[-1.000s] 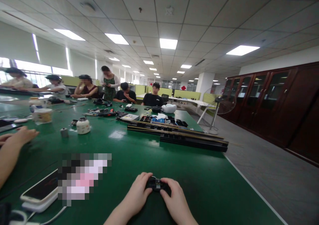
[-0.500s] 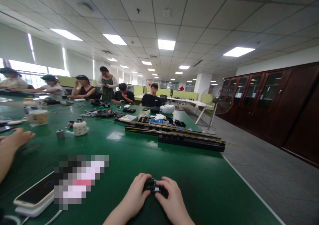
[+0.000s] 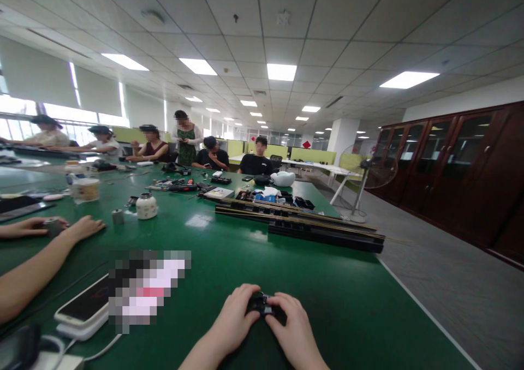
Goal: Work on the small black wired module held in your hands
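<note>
A small black part with a silvery piece point(image 3: 265, 308) sits between my hands, low over the green table point(image 3: 327, 282). Its exact kind is too small to make out. My left hand point(image 3: 239, 312) grips it from the left, fingers curled round its far side and thumb at the near side. From the right, my right hand point(image 3: 290, 318) holds the same part between thumb and fingers. The fingertips hide much of it.
A phone point(image 3: 84, 299) on a white block with cables lies to the left. Beyond it are a co-worker's hands point(image 3: 84, 228), a small jar point(image 3: 146, 206) and a grey cylinder point(image 3: 118, 216). Long black rails point(image 3: 323, 236) with thin rods lie ahead, tools point(image 3: 176, 185) behind.
The view has turned slightly left, so everything sits further right. Both hands keep their hold on the black part. The co-worker's hands at left now show more, one at a grey cylinder.
</note>
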Demonstrator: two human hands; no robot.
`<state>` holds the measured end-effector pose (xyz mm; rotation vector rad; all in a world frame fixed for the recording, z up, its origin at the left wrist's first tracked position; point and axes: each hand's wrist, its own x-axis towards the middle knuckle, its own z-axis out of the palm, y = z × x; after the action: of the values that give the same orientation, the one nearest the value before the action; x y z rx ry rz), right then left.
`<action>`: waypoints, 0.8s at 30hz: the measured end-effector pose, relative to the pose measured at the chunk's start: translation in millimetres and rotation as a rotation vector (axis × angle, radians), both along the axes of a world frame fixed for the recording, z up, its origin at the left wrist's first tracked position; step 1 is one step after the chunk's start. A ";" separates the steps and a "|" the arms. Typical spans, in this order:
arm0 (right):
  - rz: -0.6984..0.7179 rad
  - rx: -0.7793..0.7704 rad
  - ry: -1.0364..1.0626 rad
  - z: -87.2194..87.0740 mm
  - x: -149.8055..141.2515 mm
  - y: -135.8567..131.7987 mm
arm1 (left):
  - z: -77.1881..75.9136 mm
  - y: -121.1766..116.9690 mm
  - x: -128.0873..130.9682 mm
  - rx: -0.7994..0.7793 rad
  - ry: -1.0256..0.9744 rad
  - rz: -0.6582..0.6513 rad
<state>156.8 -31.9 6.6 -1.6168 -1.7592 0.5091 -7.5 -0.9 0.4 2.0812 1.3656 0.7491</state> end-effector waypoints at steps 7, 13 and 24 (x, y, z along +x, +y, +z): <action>-0.006 0.003 -0.005 -1.7 0.0 -0.6 | 3.4 -2.8 -0.8 -0.001 -0.007 -0.020; 0.000 0.009 -0.005 -0.8 -0.1 0.3 | 1.5 -1.7 -0.5 -0.001 -0.001 -0.005; 0.002 0.018 -0.006 -4.1 1.2 1.1 | 0.5 -1.6 0.2 -0.008 0.004 0.001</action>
<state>158.0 -30.8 2.5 -1.6061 -1.7647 0.4883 -7.3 -2.6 0.9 2.0773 1.3698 0.7394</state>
